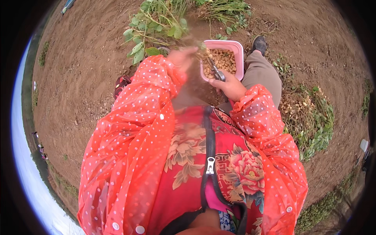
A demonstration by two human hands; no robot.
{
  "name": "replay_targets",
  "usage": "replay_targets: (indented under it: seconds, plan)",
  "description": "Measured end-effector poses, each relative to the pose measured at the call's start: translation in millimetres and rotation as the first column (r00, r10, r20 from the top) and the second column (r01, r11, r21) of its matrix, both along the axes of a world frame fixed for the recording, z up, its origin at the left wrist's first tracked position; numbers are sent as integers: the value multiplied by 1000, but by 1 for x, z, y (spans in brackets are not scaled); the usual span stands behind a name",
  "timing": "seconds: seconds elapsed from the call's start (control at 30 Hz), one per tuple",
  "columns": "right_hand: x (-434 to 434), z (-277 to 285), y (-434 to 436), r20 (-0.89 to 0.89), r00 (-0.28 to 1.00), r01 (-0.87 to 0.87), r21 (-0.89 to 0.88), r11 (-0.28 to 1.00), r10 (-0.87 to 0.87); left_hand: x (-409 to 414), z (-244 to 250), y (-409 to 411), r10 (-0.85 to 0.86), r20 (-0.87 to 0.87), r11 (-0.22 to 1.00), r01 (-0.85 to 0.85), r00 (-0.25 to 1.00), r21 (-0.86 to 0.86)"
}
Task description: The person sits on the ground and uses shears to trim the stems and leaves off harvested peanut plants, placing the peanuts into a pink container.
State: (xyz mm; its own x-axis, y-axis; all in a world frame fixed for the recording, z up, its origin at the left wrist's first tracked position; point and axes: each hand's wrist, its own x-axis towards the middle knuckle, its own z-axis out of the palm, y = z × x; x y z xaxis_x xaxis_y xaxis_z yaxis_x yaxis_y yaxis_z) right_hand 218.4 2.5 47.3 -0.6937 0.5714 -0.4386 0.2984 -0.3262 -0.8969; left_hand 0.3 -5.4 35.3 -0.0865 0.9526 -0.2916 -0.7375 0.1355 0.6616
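My left hand (pixel 182 58), blurred, grips the stems of a leafy peanut plant (pixel 160 32) just left of a pink plastic tub (pixel 240 60). The plant's root end, with a few pods on it, reaches over the tub's left rim. My right hand (pixel 230 86) is closed around the handles of metal pruning shears (pixel 217 72), whose blades point up and left towards those pods. Loose peanuts in the shell (pixel 225 60) lie in the tub, a bit of green leaf among them. Whether the blades touch the stems is not clear.
More pulled peanut plants (pixel 226 11) lie beyond the tub. A heap of plants with pods (pixel 311 117) rests on the bare soil at the right. My outstretched leg and dark shoe (pixel 259 45) are beside the tub. A white object (pixel 364 145) stands far right.
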Motion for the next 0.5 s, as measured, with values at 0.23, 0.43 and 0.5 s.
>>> replay_targets:
  seconds: [0.23,0.43,0.5]
  plan:
    - [-1,-3,-1,-25,998,47,-107,993,-50,9,22,-5,-91,-91,991,99,992,89]
    - [-3,1,-2,-71,993,83,-154,985,-95,5,4,-4,-155,-75,971,166,985,171]
    - [-4,7,-2,-98,986,113,-228,967,-138,4,8,-8,-232,-113,960,246,966,137]
